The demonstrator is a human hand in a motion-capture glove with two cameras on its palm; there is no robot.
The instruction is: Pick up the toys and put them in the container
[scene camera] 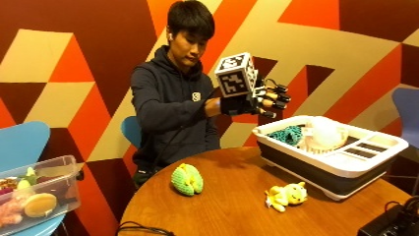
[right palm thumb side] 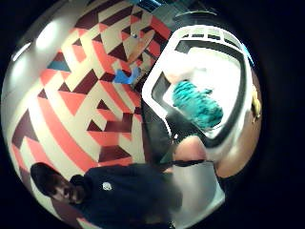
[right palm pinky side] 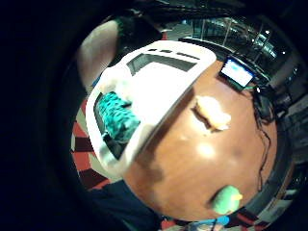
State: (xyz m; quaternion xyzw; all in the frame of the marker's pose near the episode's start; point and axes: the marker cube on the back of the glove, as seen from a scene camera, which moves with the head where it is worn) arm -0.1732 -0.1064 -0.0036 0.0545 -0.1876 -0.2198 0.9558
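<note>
Lying nearest on the round wooden table [scene camera: 229, 206]: a yellow plush toy [scene camera: 286, 195], on its side just in front of the container. Left of it, well apart, a green knitted toy [scene camera: 187, 179] sits upright. Behind the yellow one, a white dish-rack container [scene camera: 353, 164] with a dark base; a teal knitted toy [scene camera: 286, 134] lies in its near-left end beside a white rounded object [scene camera: 325, 132]. Above that end, the gloved right hand [scene camera: 265, 102] hovers in the air, fingers loosely curled, grasping nothing. Far left, a clear plastic bin [scene camera: 55, 194] of assorted toys rests on a blue chair.
</note>
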